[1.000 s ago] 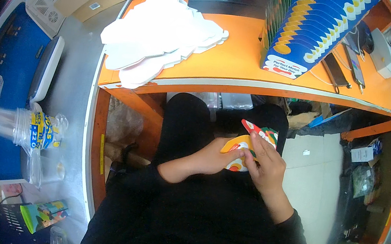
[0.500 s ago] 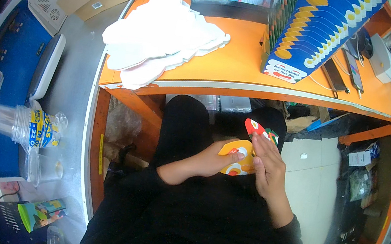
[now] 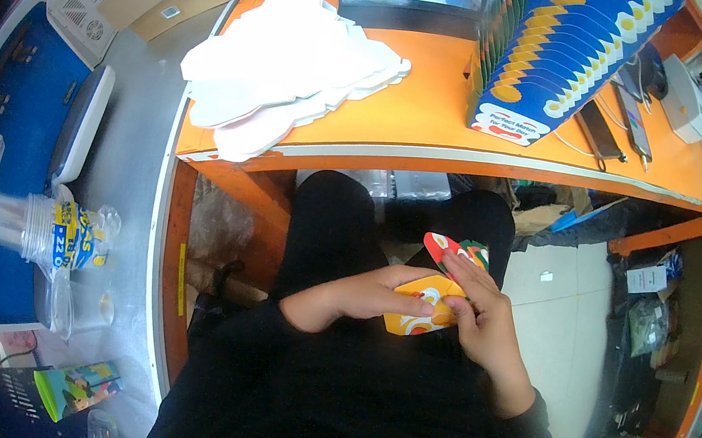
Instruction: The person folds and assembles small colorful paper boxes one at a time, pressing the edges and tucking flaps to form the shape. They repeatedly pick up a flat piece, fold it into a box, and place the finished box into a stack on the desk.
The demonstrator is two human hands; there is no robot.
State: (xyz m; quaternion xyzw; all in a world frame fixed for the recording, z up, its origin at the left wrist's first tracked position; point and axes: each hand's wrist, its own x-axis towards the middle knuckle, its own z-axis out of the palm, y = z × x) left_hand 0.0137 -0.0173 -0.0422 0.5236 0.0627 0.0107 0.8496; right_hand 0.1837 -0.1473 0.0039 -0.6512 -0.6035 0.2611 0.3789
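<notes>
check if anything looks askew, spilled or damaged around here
The white cutouts lie in an uneven pile, a lower corner seeming to reach over the front edge of the orange table. At left, the stacked clear plastic cups lie sideways. No spill shows.

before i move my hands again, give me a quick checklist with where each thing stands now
1. Left hand has hold of the printed card piece: ok, thumb on top of its yellow face.
2. Right hand is on the piece: ok, fingers lie along its red and green part.
3. Underside of the piece is sound: cannot tell, it is hidden.
4. White cutouts are squared up: not ok, the pile's edges are staggered.
5. Blue nested stack is clear of both hands: ok, it stands on the orange desk beyond them.
</notes>
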